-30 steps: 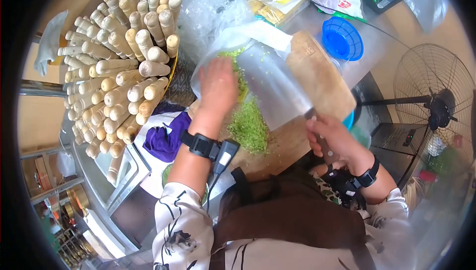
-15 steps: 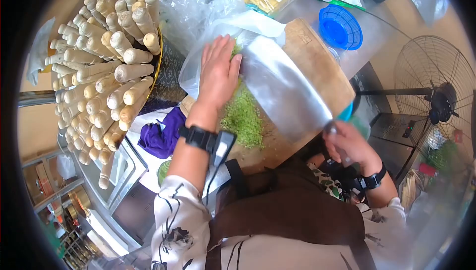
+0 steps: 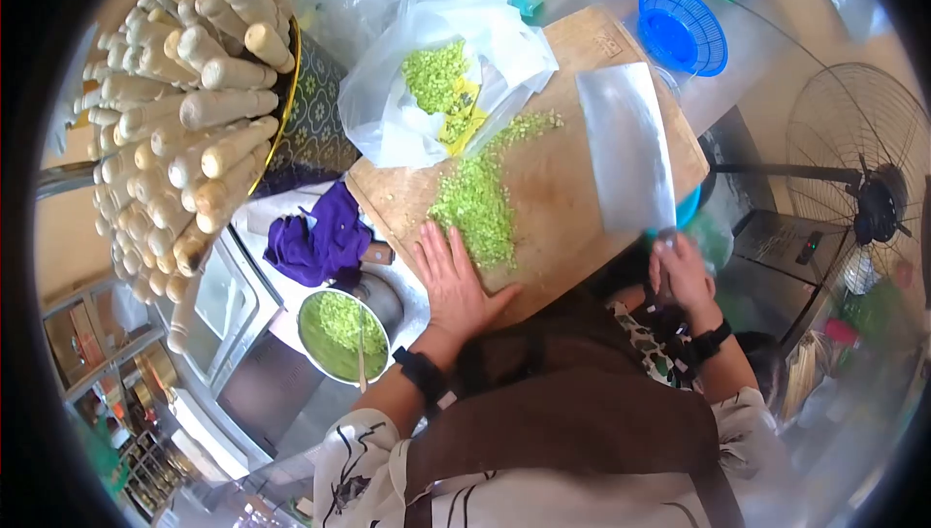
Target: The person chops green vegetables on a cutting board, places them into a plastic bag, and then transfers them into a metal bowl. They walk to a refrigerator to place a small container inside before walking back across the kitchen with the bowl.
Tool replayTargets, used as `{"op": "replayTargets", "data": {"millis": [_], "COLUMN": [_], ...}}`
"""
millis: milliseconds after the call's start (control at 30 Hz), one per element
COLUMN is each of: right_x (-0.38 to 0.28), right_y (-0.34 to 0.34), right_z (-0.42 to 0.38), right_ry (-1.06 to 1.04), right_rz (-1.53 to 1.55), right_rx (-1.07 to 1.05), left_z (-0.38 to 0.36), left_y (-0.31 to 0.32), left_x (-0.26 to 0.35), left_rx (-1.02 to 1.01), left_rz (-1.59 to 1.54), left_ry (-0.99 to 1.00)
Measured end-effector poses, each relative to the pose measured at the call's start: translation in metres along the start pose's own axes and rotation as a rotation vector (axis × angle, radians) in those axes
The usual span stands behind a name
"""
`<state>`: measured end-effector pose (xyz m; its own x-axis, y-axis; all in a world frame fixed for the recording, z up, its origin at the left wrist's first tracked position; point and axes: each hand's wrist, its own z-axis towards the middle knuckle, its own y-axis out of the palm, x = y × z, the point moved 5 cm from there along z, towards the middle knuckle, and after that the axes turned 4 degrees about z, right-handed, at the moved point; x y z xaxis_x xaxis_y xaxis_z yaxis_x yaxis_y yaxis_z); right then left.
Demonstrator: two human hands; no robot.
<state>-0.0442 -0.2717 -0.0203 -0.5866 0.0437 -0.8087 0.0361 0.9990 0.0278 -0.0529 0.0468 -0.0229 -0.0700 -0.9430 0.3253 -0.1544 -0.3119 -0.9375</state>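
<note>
green chopped vegetable (image 3: 473, 206) lies heaped on the wooden board (image 3: 561, 203), just beside the left hand (image 3: 456, 286) (palm down, fingers spread). the right hand (image 3: 685, 274) grips the cleaver (image 3: 628, 150) by its handle.

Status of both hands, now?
Left hand: open, spread beside the finely chopped light-green pile.
Right hand: closed, holding the broad rectangular silver metal cleaver.

Tan wall (image 3: 70, 242); metal shelving (image 3: 112, 361) lower left.
</note>
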Motion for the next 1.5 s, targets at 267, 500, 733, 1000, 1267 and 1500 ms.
{"op": "replayTargets", "data": {"millis": [267,500,733,1000,1267,1500], "right_x": [-0.011,0.019,0.048,0.025,-0.048,-0.124], "right_y": [0.032,0.056,0.089,0.067,0.1,0.159], "right_z": [0.025,0.007,-0.015,-0.054,-0.046,0.013], "right_ry": [0.066,0.078,0.162,0.245,0.225,0.261], "right_rz": [-0.176,-0.342,-0.264,-0.234,-0.107,0.25], "right_rx": [-0.176,-0.274,-0.434,-0.482,-0.513,-0.477], "left_z": [0.052,0.075,0.073,0.054,0.101,0.173], "left_y": [-0.001,-0.002,0.002,-0.008,-0.071,-0.129], "left_x": [0.004,0.013,0.027,0.051,0.039,0.005], "left_rx": [0.259,0.396,0.511,0.446,0.487,0.381], "left_rz": [-0.023,-0.144,-0.358,-0.451,-0.379,-0.409], "left_ry": [-0.117,-0.066,-0.023,-0.069,-0.023,0.239]}}
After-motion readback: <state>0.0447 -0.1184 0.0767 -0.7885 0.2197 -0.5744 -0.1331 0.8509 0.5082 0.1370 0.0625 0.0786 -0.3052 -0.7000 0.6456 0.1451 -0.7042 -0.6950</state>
